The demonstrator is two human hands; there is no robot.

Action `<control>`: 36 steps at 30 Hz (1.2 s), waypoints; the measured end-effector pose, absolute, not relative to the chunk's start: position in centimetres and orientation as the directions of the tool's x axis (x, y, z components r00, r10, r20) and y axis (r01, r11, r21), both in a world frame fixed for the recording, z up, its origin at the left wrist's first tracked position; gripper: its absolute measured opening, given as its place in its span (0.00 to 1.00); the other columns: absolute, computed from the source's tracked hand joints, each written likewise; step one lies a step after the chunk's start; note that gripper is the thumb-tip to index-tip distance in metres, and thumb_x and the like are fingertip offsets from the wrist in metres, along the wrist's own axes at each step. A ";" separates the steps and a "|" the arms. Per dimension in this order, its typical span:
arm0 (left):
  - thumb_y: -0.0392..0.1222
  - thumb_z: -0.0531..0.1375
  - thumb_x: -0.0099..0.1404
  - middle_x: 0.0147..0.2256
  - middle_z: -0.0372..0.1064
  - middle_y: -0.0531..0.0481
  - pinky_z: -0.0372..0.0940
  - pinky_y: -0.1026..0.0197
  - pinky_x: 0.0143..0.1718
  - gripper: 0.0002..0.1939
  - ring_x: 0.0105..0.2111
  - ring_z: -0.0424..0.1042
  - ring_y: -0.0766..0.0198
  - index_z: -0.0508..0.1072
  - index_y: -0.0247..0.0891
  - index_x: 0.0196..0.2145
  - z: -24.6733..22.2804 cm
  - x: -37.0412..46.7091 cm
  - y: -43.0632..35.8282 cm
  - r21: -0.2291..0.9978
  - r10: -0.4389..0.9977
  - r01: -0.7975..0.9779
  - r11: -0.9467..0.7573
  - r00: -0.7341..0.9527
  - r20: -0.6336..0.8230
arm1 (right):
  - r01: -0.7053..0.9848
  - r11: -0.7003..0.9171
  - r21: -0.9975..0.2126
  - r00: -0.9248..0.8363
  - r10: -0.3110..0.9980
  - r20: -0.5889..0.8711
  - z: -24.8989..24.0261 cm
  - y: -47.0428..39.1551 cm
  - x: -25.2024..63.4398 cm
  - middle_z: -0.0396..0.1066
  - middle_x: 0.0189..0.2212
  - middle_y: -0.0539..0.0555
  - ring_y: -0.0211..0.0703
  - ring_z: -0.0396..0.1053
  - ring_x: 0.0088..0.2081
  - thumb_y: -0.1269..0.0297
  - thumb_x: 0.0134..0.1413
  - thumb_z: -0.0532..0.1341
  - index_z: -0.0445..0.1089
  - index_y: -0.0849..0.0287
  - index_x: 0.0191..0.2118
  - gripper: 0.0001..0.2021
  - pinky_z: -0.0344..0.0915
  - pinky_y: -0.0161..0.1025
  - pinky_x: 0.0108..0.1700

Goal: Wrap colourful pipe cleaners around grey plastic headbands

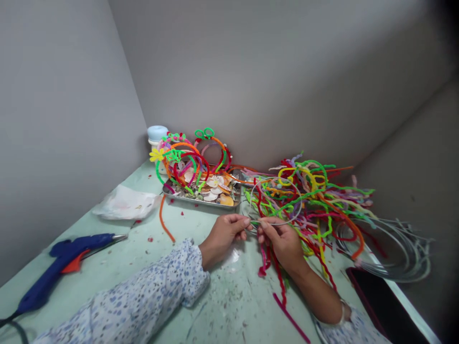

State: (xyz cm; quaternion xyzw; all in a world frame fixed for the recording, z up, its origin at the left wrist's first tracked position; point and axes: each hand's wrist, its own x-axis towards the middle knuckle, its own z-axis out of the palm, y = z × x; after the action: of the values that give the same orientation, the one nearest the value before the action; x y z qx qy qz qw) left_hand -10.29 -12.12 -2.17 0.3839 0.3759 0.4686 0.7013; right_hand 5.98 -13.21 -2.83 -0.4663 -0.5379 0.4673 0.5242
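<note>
A thin grey wire loop (274,177) rises above my fingertips, over the table's centre right. My left hand (229,230) is closed in a pinch on the lower part of that loop. Close beside it, the thumb and fingers of my right hand (283,239) grip the same wire. A small green bit shows between the two hands, too small to make out. Behind and right of the loop spreads a tangled heap of coloured pipe cleaners (319,191), some strands reaching down past my right hand.
A metal tray (215,205) of shells stands behind my left hand, with pipe-cleaner headbands (186,162) on it. At left lie a blue glue gun (64,255) and a plastic bag (125,203). Coiled wires (412,258) and a phone (385,306) are at right. Walls enclose the table.
</note>
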 end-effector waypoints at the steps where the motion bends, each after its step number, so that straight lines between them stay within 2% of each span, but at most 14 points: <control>1: 0.47 0.68 0.51 0.28 0.71 0.47 0.51 0.69 0.20 0.16 0.18 0.60 0.75 0.74 0.30 0.29 -2.2 -10.3 -12.1 0.888 0.945 -0.372 0.271 0.281 -0.170 | 0.011 0.126 -0.992 -0.014 0.992 0.126 -2.8 -13.2 6.0 0.70 0.21 0.49 0.38 0.66 0.20 0.52 0.50 0.64 0.72 0.58 0.35 0.14 0.61 0.34 0.22; 15: 0.43 0.68 0.51 0.26 0.70 0.50 0.49 0.68 0.20 0.12 0.18 0.60 0.76 0.74 0.30 0.29 -2.0 -10.3 -12.0 0.873 0.932 -0.382 0.304 0.308 -0.190 | 0.012 0.131 -0.991 -0.015 0.991 0.131 -3.0 -13.3 6.0 0.70 0.21 0.49 0.36 0.66 0.21 0.53 0.52 0.64 0.71 0.59 0.36 0.13 0.62 0.33 0.23; 36: 0.44 0.67 0.52 0.23 0.67 0.51 0.51 0.69 0.21 0.13 0.19 0.60 0.75 0.73 0.30 0.28 -2.2 -10.5 -11.8 0.869 0.913 -0.374 0.324 0.365 -0.183 | 0.031 0.132 -0.991 -0.025 0.991 0.131 -3.0 -13.2 5.9 0.69 0.22 0.48 0.35 0.67 0.21 0.53 0.53 0.63 0.70 0.60 0.37 0.14 0.63 0.32 0.24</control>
State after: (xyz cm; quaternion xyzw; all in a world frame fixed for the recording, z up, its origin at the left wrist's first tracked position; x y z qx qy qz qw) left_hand -10.48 -11.84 -2.24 0.3814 0.3535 0.4389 0.7328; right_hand 5.86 -13.16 -3.05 -0.4684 -0.5455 0.4633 0.5180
